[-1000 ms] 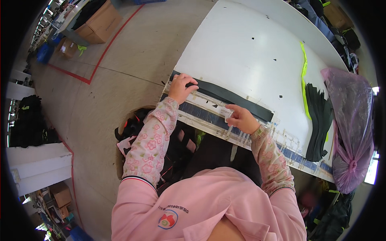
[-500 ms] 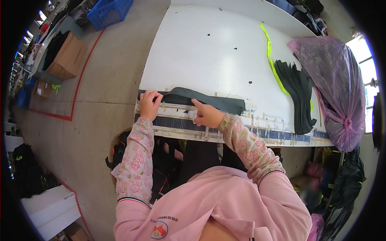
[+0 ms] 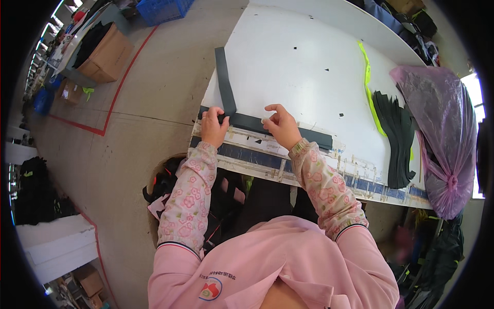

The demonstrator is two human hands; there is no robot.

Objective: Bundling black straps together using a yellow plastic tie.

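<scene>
L fingers (image 3: 215, 111) pinch dk strip (image 3: 225, 85); shirt (image 3: 288, 247) w/ logo (image 3: 210, 289), txt (image 3: 220, 275).

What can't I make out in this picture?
In the head view:
Dark grey strip lying flat: part hidden by the left hand.
Translucent purple plastic bag: contents obscured by crinkled film.
Blue plastic crate: part cut off by top edge.
Tiny black scraps: too small to identify.
</scene>
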